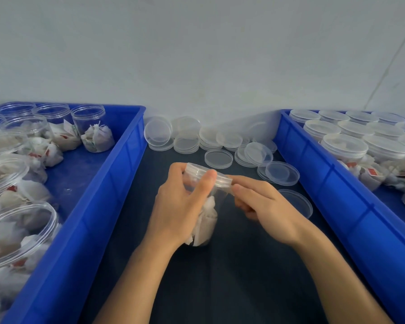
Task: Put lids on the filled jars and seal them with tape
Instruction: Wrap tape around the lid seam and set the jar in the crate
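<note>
I hold the jar (205, 206) upright on the dark mat (232, 277), directly under both sets of fingers. The left hand (182, 202) wraps the jar wall, fingers curled behind it and thumb laid across the lid (211, 174) rim, which steadies the jar and keeps the lid seated while the seam is worked. The right hand (264, 206) comes in from the opposite side; its thumb and forefinger pinch at the seam just below the lid rim, probably on a strip of clear tape, though the tape itself is too transparent to confirm. The remaining right fingers are curled under the palm, clear of the jar. Beyond the fingertips, loose lids (218, 159) lie scattered and stacked against the wall, the nearest just past the jar. One more lid (297, 202) lies on the mat just beside the right knuckles. Outboard of the left hand, the left bin (98, 206) holds open filled jars. Outboard of the right hand, the right bin (325, 183) holds lidded jars. Neither bin wall touches the hands; nothing obstructs the seam.
</note>
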